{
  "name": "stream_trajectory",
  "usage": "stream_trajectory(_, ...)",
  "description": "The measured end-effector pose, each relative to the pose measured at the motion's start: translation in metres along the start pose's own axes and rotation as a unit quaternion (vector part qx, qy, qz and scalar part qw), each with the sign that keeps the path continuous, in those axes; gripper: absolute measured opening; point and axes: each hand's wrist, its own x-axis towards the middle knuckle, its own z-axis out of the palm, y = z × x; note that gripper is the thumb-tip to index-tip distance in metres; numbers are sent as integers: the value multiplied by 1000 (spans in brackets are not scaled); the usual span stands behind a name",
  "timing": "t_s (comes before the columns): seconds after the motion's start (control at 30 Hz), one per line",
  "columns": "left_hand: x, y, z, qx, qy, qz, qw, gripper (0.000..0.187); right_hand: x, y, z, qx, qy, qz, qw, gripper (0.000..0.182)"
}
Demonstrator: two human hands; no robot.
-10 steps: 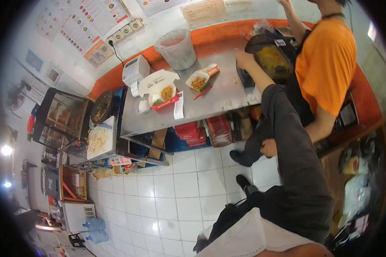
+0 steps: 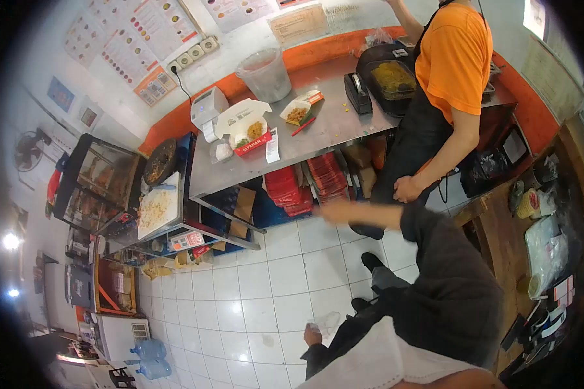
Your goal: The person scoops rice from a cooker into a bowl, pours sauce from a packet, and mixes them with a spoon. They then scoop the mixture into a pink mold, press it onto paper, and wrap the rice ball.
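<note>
My right hand [image 2: 336, 211], blurred by motion, reaches out in a dark sleeve in front of the stacks of red folded boxes [image 2: 287, 189] under the counter. Its fingers are too smeared to read. Low in the view, my left hand [image 2: 313, 334] is closed on a clear plastic bag [image 2: 327, 324] over the tiled floor. On the metal counter stand an open red and white food box [image 2: 253, 146] with rice and sides, and a smaller open box [image 2: 298, 115] of food. Beside them are a receipt [image 2: 272, 146], a red pen-like stick [image 2: 303, 126] and a black tape dispenser [image 2: 357, 94].
A co-worker in an orange shirt [image 2: 453, 58] and dark apron stands at the counter's right end, beside a black tray [image 2: 389, 78] of yellow food. A clear bucket [image 2: 265, 74] and a label printer [image 2: 209, 106] are at the back. A cutting board [image 2: 159, 214] lies left.
My right hand has drawn back from beside the tape dispenser, down and left, away from the countertop. My left hand and the plastic bag have come further into view.
</note>
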Motion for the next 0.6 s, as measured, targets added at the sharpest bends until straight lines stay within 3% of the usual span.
stream_trajectory(0.03,-5,-10,8,-1,25,47,999,32,-14,-9,53,0,-63,-4,998,42)
stream_trajectory(0.1,-33,-13,9,-37,-50,35,997,30,-22,80,321,2,-129,-79,988,42)
stream_trajectory(0.13,-44,-18,12,-41,-87,23,995,29,-79,19,253,83,-236,-105,962,40)
stream_trajectory(0.17,-48,-20,21,-38,-124,14,991,29,-125,-12,256,51,-262,18,963,33)
stream_trajectory(0.23,-51,-21,34,-27,-182,5,983,29,-170,-16,290,144,-259,86,951,30)
stream_trajectory(0.3,-41,-10,49,-25,-223,6,974,29,-186,-1,282,216,-172,122,953,27)
stream_trajectory(0.37,-23,-7,57,-26,-253,22,967,28,-180,13,263,285,62,93,952,28)
stream_trajectory(0.43,9,-2,59,-36,-274,48,960,28,-170,22,197,277,35,207,938,32)
stream_trajectory(0.47,30,1,62,-44,-284,66,955,28,-163,28,175,280,41,207,937,32)
stream_trajectory(0.53,87,18,63,-89,-293,121,944,28,-147,47,139,317,164,174,918,33)
stream_trajectory(0.57,118,34,64,-123,-272,176,938,28,-137,58,123,261,235,129,927,35)
stream_trajectory(0.6,145,58,66,-38,-7,374,927,25,-127,63,111,206,302,86,927,38)
